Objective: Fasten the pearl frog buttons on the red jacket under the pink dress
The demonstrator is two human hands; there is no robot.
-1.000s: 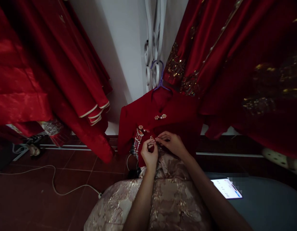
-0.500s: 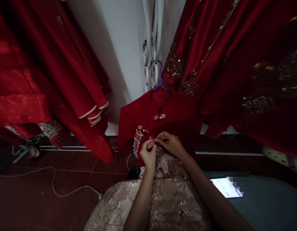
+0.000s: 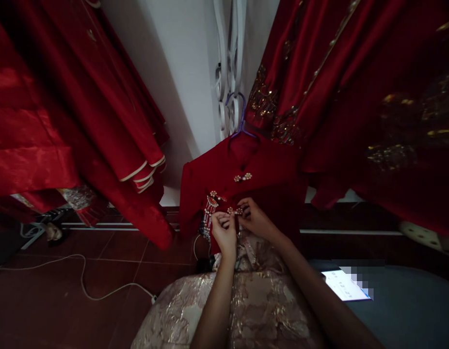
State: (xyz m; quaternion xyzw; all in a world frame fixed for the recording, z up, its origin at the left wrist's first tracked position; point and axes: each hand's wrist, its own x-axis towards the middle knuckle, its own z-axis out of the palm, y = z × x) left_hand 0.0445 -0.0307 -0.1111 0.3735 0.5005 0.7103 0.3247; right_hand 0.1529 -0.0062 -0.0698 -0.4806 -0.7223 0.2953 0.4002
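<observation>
The fingers [image 3: 224, 219] of the left hand [image 3: 225, 238] are bent, thumb and forefinger drawn close together at the lower front of the red jacket [image 3: 195, 182]. Those of the right hand [image 3: 259, 220] are curled too, their tips just beside the left ones; whether either hand pinches cloth or something finer, I cannot tell in this dim light. Between the two sets of fingertips, and slightly above the left thumb, lies the lower beaded clasp [image 3: 231, 210], its right end next to the right fingers. The tasselled ornament [image 3: 210, 206] hangs just to the picture-left of the left fingers, and the upper beaded clasp [image 3: 243, 177] sits above both hands.

The jacket is on a purple hanger [image 3: 242, 123], hung before the white scrollwork [image 3: 228, 97], its hem meeting the shiny patterned cloth [image 3: 177, 305] under the forearms. Red garments with pale piping [image 3: 111, 111] hang at picture-left, and red garments with gold beading [image 3: 329, 97] at picture-right. Near the right forearm, a lit phone [image 3: 344, 286] rests on a rounded grey surface [image 3: 409, 310]. A pale cable [image 3: 85, 276] curves across the tiled floor [image 3: 122, 245].
</observation>
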